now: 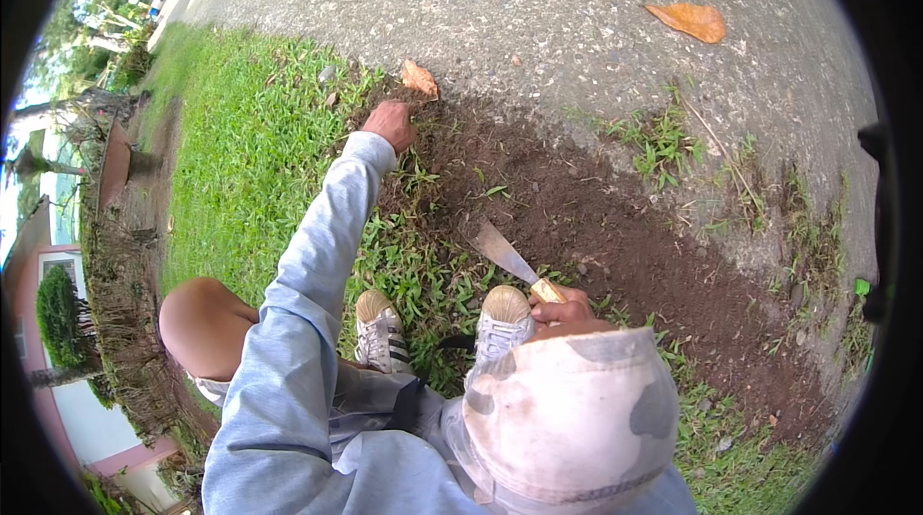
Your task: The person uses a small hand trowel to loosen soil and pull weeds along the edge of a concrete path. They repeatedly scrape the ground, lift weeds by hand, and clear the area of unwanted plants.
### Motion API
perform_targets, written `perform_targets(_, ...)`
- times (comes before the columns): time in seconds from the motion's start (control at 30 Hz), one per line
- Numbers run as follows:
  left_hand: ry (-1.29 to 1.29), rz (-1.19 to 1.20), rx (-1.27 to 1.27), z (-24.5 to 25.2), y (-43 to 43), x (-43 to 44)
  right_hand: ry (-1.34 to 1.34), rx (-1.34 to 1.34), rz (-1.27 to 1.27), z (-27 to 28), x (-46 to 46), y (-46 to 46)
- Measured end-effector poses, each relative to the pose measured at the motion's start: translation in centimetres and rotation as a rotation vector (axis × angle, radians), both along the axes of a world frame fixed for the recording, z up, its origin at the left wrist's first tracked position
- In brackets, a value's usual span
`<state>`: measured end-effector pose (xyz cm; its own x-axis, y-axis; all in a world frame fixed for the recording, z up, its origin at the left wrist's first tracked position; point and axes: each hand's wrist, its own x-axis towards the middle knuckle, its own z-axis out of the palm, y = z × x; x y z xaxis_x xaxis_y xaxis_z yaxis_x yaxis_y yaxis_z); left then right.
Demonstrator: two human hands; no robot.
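Note:
My left hand reaches down to the far end of the bare soil strip, where grass meets dirt. Its fingers are bent under, so whether they grip anything is hidden. Just beyond it lies a dry brown leaf. My right hand, beside my right knee, is closed around the wooden handle of a putty knife. The flared, soil-stained metal blade points up and left over the grass edge of the dark loose soil. Part of the right hand is hidden behind the knee.
Concrete pavement borders the soil, with a large orange leaf on it. A weed tuft grows along the pavement's edge. Grass spreads to the left. My sneakers stand on the grass. A house and hedge are farther left.

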<state>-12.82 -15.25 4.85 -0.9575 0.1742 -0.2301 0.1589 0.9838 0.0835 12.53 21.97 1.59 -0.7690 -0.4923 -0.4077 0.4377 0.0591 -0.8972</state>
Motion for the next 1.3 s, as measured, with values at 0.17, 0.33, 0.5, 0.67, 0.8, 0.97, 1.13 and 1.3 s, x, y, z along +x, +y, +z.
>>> perform_targets(0.17, -0.266, 0.190, 0.046, -2.9, 0.0, 3.6, -0.409, -0.003, -0.120, 0.1, -2.0, -0.4)
perform_targets(0.33, -0.186, 0.112, -0.056, -5.0, 5.5, 9.5, -0.085, 0.099, 0.073, 0.9, -3.6, -1.2)
perform_targets(0.5, -0.055, 0.111, 0.264, -4.7, 7.4, 10.4, -0.482, -0.001, -0.081, 2.3, -4.8, -1.2)
perform_targets(0.67, -0.045, 0.216, 0.192, -2.7, 1.8, 8.7, -0.443, 0.074, -0.067, 2.9, -4.4, -1.8)
perform_targets(0.8, -0.061, 0.209, 0.178, -3.1, -2.0, 8.6, -0.524, 0.087, -0.074, 2.2, -3.6, -1.7)
perform_targets(0.97, -0.153, 0.064, 0.195, -6.2, 0.4, 8.9, -0.364, 0.308, 0.014, 0.2, -3.0, -1.4)
perform_targets(1.13, -0.212, 0.104, 0.217, -6.4, 1.0, 7.1, -0.344, 0.380, -0.008, -0.2, -2.4, -1.6)
perform_targets(1.3, -0.151, 0.095, 0.193, -6.3, 1.2, 5.1, -0.429, 0.404, -0.104, 2.6, -1.9, -2.7)
